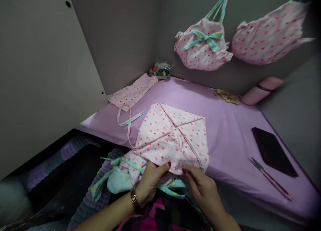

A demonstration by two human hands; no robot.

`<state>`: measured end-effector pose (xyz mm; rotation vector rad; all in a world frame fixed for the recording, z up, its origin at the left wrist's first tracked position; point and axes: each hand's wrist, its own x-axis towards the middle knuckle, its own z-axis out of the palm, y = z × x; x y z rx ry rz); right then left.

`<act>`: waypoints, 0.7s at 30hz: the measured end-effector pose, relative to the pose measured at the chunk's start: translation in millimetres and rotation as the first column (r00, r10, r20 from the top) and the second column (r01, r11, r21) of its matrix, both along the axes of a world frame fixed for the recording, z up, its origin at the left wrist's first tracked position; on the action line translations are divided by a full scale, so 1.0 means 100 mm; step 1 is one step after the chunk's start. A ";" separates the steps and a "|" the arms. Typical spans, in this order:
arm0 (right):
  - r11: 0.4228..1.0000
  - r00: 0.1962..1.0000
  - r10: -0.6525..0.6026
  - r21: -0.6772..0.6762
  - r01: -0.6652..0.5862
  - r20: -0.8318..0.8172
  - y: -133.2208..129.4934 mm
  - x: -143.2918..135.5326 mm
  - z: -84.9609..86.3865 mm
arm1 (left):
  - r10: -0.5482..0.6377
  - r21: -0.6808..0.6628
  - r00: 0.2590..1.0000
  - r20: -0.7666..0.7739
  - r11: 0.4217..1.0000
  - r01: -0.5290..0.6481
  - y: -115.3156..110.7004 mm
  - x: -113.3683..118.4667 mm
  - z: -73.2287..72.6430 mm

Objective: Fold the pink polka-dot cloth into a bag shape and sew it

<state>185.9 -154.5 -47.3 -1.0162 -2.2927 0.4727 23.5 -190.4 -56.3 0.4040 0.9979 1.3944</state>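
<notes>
A pink dotted cloth point(160, 147) with folded, seamed panels lies over the near edge of the purple-covered table. My left hand point(152, 177) grips its lower edge, thumb on top and fingers underneath. At the right of that edge, my right hand point(200, 184) has thumb and forefinger pinched together at the fabric; a thin thread seems to show there, but any needle is too small to make out. Mint-green fabric point(120, 181) with ties hangs below and left of the cloth, partly under my left hand.
Scissors point(269, 179) and a dark flat tablet-like object point(274, 152) lie at the right. Behind are a pink bottle point(262, 90), a small basket point(162, 70) and another dotted cloth point(134, 92). Dotted garments point(203, 53) hang on the wall. A white panel point(45, 67) stands left.
</notes>
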 end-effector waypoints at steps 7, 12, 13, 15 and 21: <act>0.993 0.997 -0.034 -0.108 0.041 0.063 0.00 -0.04 0.02 | 0.023 0.034 1.000 0.008 0.999 -0.023 0.00 0.00 0.00; 0.996 0.996 -0.004 -0.092 0.012 0.086 -0.01 -0.02 0.01 | 0.021 0.030 1.000 -0.003 0.999 -0.021 -0.01 0.00 -0.04; 0.996 0.995 -0.005 -0.091 0.014 0.104 -0.01 -0.02 0.01 | 0.021 0.028 1.000 -0.008 0.999 -0.020 -0.01 0.00 -0.04; 0.997 0.992 -0.003 -0.077 0.013 0.129 -0.01 -0.01 0.00 | 0.024 0.031 1.000 -0.018 0.999 -0.023 -0.01 0.00 -0.04; 0.999 0.993 -0.024 -0.032 0.028 0.116 -0.01 0.00 -0.01 | 0.030 0.046 0.999 -0.025 0.999 -0.029 -0.01 0.01 -0.04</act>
